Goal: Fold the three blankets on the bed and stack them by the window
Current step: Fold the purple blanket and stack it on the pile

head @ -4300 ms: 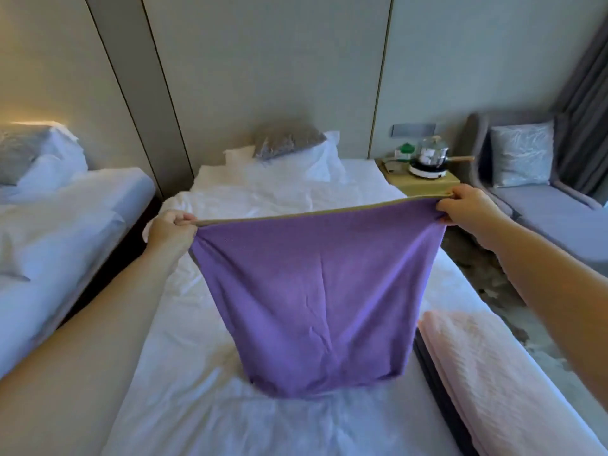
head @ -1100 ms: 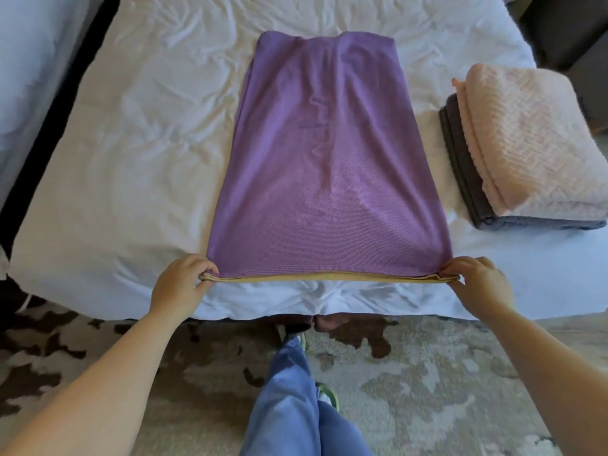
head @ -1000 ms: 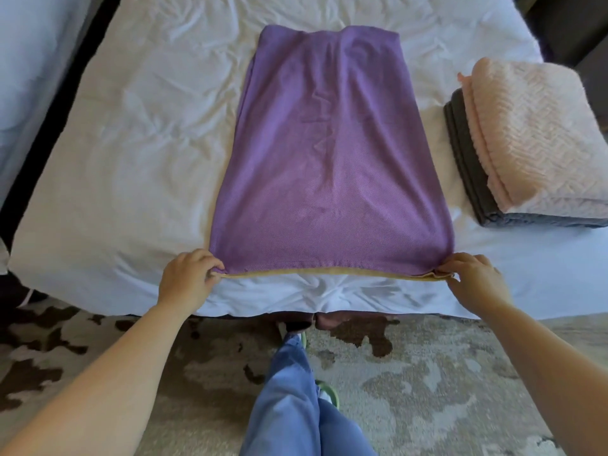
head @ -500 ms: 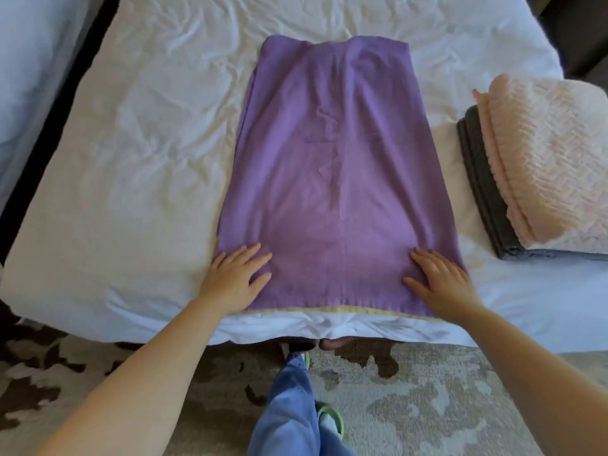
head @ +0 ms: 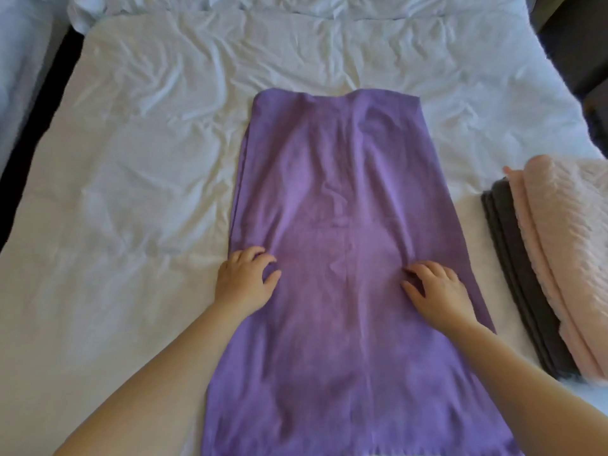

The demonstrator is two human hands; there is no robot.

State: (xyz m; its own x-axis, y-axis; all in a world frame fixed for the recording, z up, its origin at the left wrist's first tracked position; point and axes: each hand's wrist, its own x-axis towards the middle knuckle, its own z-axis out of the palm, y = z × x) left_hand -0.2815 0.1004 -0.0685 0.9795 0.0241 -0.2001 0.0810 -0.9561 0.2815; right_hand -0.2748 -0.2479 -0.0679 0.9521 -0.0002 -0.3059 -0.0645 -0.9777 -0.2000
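Note:
A purple blanket point(head: 342, 192) lies flat as a long folded strip down the middle of the white bed point(head: 148, 159). My left hand point(head: 246, 279) rests on the strip's left edge with its fingers bent and its fingertips on the cloth. My right hand point(head: 434, 287) presses on the right half with spread fingers, and small wrinkles gather at its fingertips. Neither hand holds a fold of cloth. At the right edge of the bed a folded pink blanket point(head: 566, 245) lies on top of a folded dark grey blanket point(head: 513, 264).
The bed sheet is wrinkled and bare on the left of the strip and beyond its far end. A second bed point(head: 19, 60) stands at the far left across a dark gap. Dark furniture point(head: 579, 44) shows at the top right.
The blanket went from held up in the air to lying flat on the bed. My hands let go of its near corners and slid forward along the strip, palms down.

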